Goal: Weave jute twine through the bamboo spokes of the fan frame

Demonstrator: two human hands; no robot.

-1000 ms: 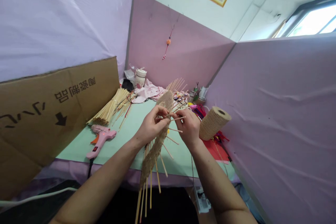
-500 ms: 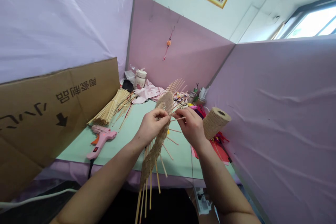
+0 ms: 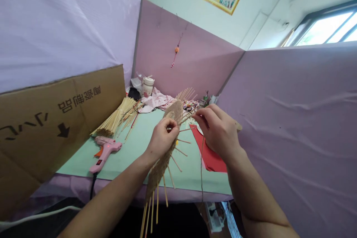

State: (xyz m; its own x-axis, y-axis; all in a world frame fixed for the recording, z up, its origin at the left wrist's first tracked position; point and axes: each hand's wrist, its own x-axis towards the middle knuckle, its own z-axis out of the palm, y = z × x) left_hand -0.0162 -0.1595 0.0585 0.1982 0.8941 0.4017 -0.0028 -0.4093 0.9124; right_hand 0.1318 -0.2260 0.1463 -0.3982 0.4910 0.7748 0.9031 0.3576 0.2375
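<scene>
A round flat piece woven from brown twine [image 3: 157, 173] stands on edge in front of me, with thin wooden sticks [image 3: 170, 174] radiating from its rim. My left hand [image 3: 161, 137] pinches the weaving near its upper middle, thumb and fingers closed. To its right, my right hand [image 3: 219, 130] has its fingertips closed on the twine, beside the tips of several sticks. A length of twine [image 3: 202, 171] hangs below that hand toward the table edge. Behind the right hand, the twine roll [image 3: 238, 125] is almost wholly hidden.
A pink glue gun [image 3: 105, 153] lies on the green table mat [image 3: 134, 156] at left, near a bundle of sticks [image 3: 117, 117]. Cardboard [image 3: 75, 119] walls the left side. Red sheets [image 3: 213, 160] lie at right. A white jar [image 3: 147, 87] and pink cloth [image 3: 156, 100] are at the back.
My right hand has moved right, away from the weaving, drawing the twine out and covering most of the roll. My left hand keeps its hold. The view has shifted slightly.
</scene>
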